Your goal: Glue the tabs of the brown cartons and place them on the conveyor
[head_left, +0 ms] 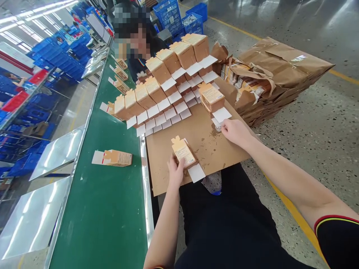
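My left hand (pixel 176 170) grips a small tan carton (pixel 184 154) near the front edge of the brown cardboard sheet. The carton's notched top flap stands up, and a white flap sticks out toward me. My right hand (pixel 234 131) is closed beside a small whitish item (pixel 218 127), with dark specks and wet-looking spots around it; its fingertips are partly hidden, so what they pinch is unclear. Just beyond stands another carton (pixel 211 98) with its white flap hanging toward my right hand.
Stacked cartons (pixel 165 80) with white flaps fill the far side of the cardboard sheet (pixel 168 134). A green conveyor belt (pixel 103 209) on the left carries a carton (pixel 119 158). An opened brown paper bundle (pixel 280 71) lies right. A co-worker (pixel 134 45) sits behind the stack.
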Demonstrator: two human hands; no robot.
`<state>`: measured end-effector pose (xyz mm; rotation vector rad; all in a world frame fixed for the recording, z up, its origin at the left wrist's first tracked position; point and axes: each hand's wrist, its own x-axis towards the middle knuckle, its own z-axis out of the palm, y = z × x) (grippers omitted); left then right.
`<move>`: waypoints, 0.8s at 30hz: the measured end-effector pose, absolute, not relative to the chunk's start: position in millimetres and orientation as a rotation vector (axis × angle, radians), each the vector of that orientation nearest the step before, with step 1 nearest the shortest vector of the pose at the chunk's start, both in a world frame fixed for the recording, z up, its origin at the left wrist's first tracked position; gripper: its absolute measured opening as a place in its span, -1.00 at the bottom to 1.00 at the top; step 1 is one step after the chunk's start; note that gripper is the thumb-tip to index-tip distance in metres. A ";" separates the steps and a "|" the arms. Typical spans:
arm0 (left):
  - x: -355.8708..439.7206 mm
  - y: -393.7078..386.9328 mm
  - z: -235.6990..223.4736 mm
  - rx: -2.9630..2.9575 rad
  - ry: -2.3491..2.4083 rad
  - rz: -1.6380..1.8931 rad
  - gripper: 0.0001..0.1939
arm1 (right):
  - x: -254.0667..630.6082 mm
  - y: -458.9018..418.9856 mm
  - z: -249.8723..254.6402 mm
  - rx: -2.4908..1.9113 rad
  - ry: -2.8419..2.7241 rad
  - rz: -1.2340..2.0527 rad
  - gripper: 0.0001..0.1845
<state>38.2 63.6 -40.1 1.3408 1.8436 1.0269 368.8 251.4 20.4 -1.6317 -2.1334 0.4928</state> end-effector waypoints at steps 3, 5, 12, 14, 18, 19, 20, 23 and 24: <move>52.8 75.6 -27.9 1.156 1.804 0.993 -0.52 | 382.3 229.3 24.8 -1.583 -2.040 0.463 -0.87; 61.5 77.5 -20.1 0.992 1.631 1.144 -0.47 | 388.4 197.8 25.7 -1.512 -1.919 0.480 -0.87; 66.8 84.7 -13.5 0.663 1.296 1.409 -0.26 | 344.5 71.6 -1.5 -1.184 -1.793 0.783 -0.83; 64.6 86.2 -14.2 0.696 1.319 1.398 -0.25 | 325.4 57.5 -14.7 -1.090 -1.864 0.778 -0.79; 61.4 83.9 -12.9 0.772 1.353 1.364 -0.25 | 302.8 50.7 -34.2 -0.977 -1.956 0.701 -0.71; 60.8 83.1 -12.2 0.781 1.359 1.352 -0.24 | 300.6 50.5 -37.2 -0.962 -1.972 0.687 -0.71; 60.3 82.5 -11.5 0.784 1.363 1.342 -0.23 | 299.6 50.6 -39.6 -0.954 -1.989 0.679 -0.72; 59.0 81.5 -9.5 0.792 1.359 1.319 -0.19 | 301.1 52.0 -44.3 -0.992 -2.026 0.689 -0.73; 58.8 81.0 -9.0 0.800 1.357 1.313 -0.19 | 302.9 52.9 -45.1 -1.017 -2.026 0.697 -0.74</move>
